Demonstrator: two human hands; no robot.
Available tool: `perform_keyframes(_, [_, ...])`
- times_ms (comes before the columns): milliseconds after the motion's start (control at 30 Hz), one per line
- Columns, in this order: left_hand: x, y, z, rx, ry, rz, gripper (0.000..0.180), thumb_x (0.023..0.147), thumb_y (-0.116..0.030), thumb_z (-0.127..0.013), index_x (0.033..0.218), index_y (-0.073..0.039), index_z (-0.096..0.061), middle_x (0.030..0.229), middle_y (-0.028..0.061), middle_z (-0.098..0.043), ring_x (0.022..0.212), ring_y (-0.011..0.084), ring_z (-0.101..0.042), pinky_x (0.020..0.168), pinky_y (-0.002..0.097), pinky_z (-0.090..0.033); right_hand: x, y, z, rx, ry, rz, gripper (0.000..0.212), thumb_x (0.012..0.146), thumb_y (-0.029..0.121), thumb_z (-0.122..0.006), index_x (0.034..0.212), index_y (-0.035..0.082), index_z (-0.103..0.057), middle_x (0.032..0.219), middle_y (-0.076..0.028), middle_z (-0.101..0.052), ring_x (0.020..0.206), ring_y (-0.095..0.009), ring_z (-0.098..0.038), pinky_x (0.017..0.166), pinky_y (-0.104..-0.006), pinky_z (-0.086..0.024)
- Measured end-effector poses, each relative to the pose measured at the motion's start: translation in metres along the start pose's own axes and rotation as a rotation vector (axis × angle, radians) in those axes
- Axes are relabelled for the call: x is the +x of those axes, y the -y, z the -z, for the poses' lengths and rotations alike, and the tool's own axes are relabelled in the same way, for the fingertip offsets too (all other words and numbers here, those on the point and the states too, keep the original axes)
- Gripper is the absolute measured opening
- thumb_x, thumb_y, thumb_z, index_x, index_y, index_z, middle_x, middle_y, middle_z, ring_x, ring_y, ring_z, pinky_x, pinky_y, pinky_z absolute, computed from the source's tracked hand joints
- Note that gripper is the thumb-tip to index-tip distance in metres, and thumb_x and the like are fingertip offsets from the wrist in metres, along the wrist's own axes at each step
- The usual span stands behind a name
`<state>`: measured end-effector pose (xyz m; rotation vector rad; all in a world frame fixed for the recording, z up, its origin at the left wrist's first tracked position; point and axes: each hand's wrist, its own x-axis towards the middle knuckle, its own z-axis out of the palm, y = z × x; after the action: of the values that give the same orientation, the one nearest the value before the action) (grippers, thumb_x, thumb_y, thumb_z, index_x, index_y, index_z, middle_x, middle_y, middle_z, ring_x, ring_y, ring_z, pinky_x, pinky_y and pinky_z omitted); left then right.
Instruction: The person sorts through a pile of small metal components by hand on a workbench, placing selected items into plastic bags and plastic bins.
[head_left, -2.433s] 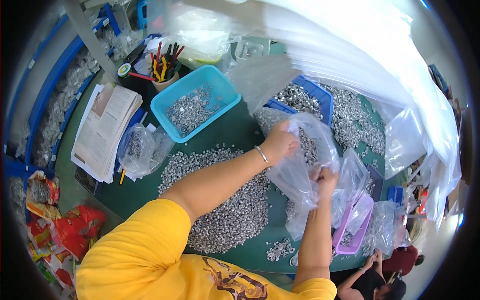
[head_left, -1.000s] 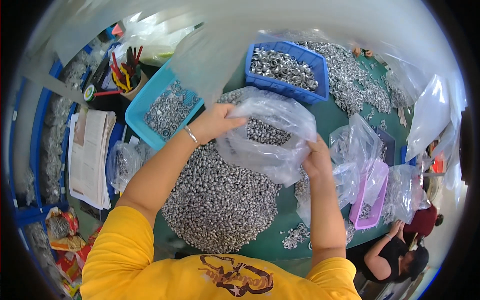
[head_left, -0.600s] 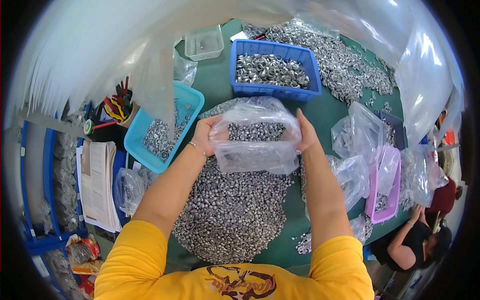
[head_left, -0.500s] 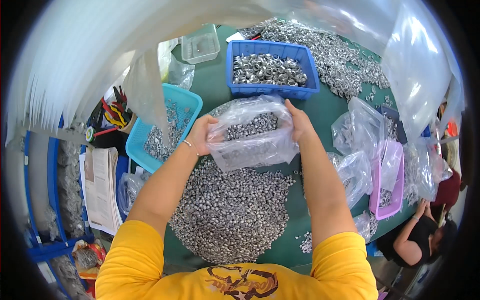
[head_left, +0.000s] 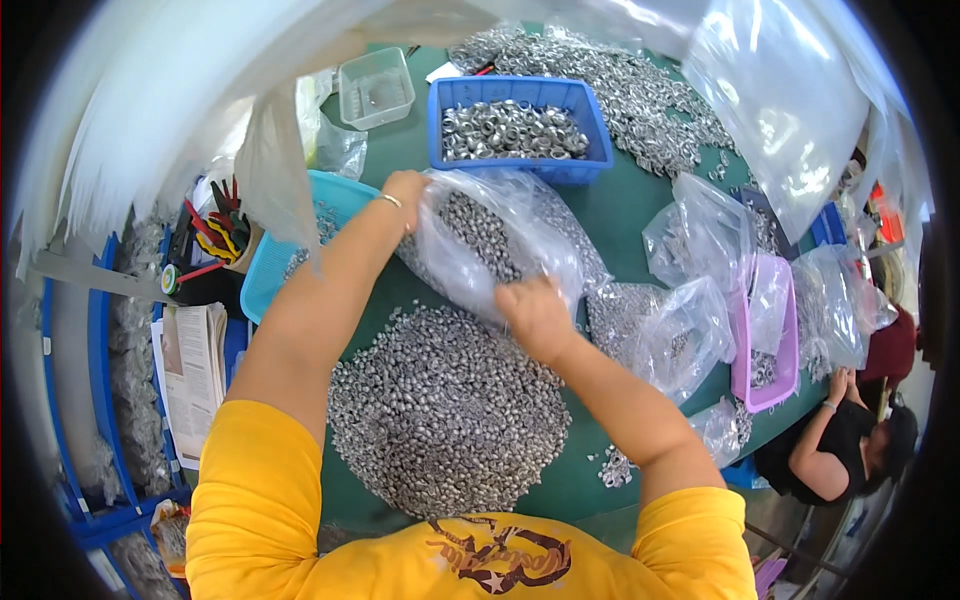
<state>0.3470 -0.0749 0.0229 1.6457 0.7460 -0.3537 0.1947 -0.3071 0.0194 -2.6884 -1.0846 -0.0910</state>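
Observation:
A clear plastic bag lies tilted across the middle of the table, its mouth spread wide. Small silvery metal rings fill its inside. At the bag's far left edge, my left hand is closed on the plastic; most of its fingertips are hidden. My right hand grips the near right part of the rim in a fist. Just below the bag, a broad round heap of small silvery rings covers the table in front of my body.
A blue bin of larger rings stands beyond the bag, before a spread of loose metal pieces. The turquoise basket is left, near pliers. Ring-filled bags and a pink basket lie right; another person sits beyond.
My right hand has moved down and left, from the bag's far right side to its near rim. The left hand has risen slightly, and the bag now slants with its opening turned.

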Motion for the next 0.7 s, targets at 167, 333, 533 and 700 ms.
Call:
perform_keyframes(167, [-0.011,-0.009,0.007,0.267,-0.004,-0.248,0.031,0.083,-0.020,-0.054,0.102,0.003,-0.057,0.100,0.0170,-0.059,0.094,0.0287,-0.056,0.082,0.0464,-0.043,0.012,-0.011,-0.003,-0.009,-0.286,-0.224,0.033,0.075,0.022,-0.058,0.105,0.008,-0.056,0.106,-0.016,-0.055,0.088,-0.034,-0.055,0.079,-0.0418,-0.042])
perform_keyframes(333, [-0.118,-0.015,-0.009,1.109,-0.203,-1.510,0.035,0.078,-0.028,-0.055,0.100,-0.002,-0.062,0.106,0.0137,-0.059,0.112,0.0263,-0.049,0.101,0.0445,-0.031,0.027,-0.020,0.028,0.268,-0.018,-0.411,0.066,0.085,0.053,-0.049,0.137,0.013,-0.037,0.136,-0.022,-0.037,0.111,-0.042,-0.049,0.092,-0.0473,-0.041])
perform_keyframes(533, [-0.084,0.000,0.006,1.686,0.091,-1.343,0.030,0.081,-0.031,-0.050,0.078,-0.010,-0.071,0.107,0.0081,-0.060,0.117,0.0226,-0.046,0.109,0.0452,-0.018,0.027,-0.053,0.055,0.356,-0.099,-0.861,0.057,0.086,0.024,-0.052,0.137,0.005,-0.032,0.129,-0.024,-0.045,0.114,-0.037,-0.049,0.093,-0.0424,-0.042])
perform_keyframes(700, [-0.139,0.007,-0.030,1.133,0.197,-1.662,0.014,0.074,-0.013,-0.061,0.085,-0.005,-0.063,0.099,0.0074,-0.060,0.100,0.0254,-0.055,0.095,0.0431,-0.036,-0.080,-0.004,0.091,0.409,-0.417,-0.012,0.046,0.076,0.002,-0.057,0.121,0.002,-0.049,0.112,-0.021,-0.058,0.104,-0.036,-0.055,0.086,-0.0410,-0.046])
